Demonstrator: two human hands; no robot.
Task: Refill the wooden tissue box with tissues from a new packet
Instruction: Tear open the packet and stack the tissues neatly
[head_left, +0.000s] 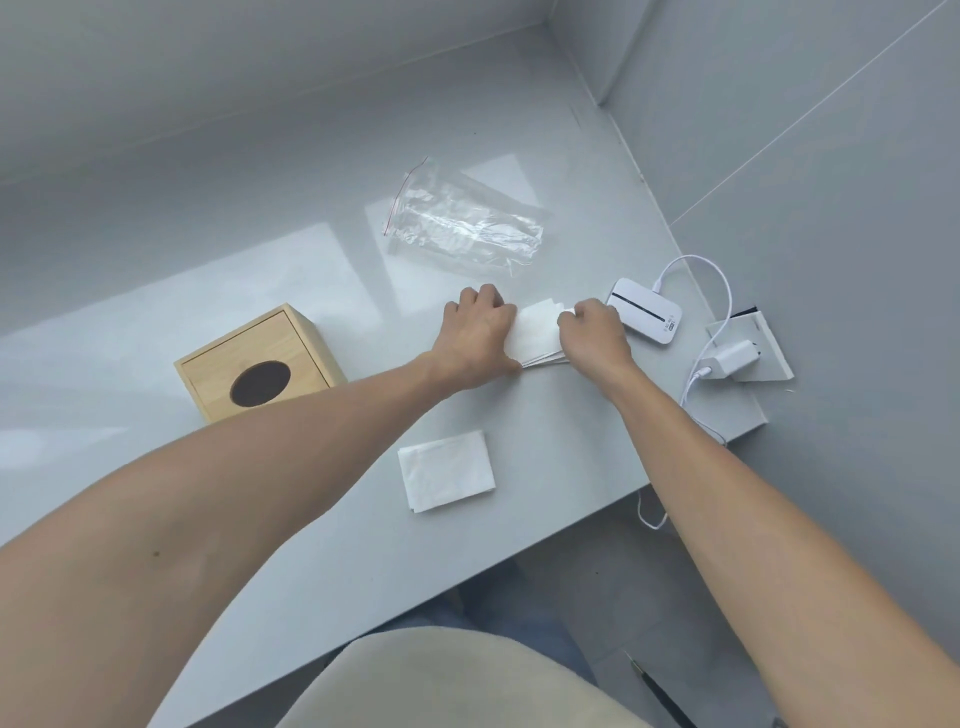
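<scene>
Tissue stack (537, 332) lay on the table (291, 530), held from both sides — left hand (480, 335) curled over its left edge, right hand (592, 332) pinching the right edge near the top corner. Looked like squaring the stack before loading. Best done by pressing both ends in evenly, tapping the loose far sheets flush, keeping the pile flat so nothing fanned out. Box (260, 364) stood well apart to the left, oval hole up, seemingly closed — would likely need opening before anything went in. Second, smaller stack (447, 470) lay nearer the body, apart from the first, probably to be merged. Empty bag (465, 221) lay further back, out of the path. Just beside the right hand sat a white device (647, 317) with its cable (719, 291), a plug (732, 358) in a socket plate (769, 343) beyond it — tight on that side, easy to nudge or snag. Route to the box open, nothing between.
</scene>
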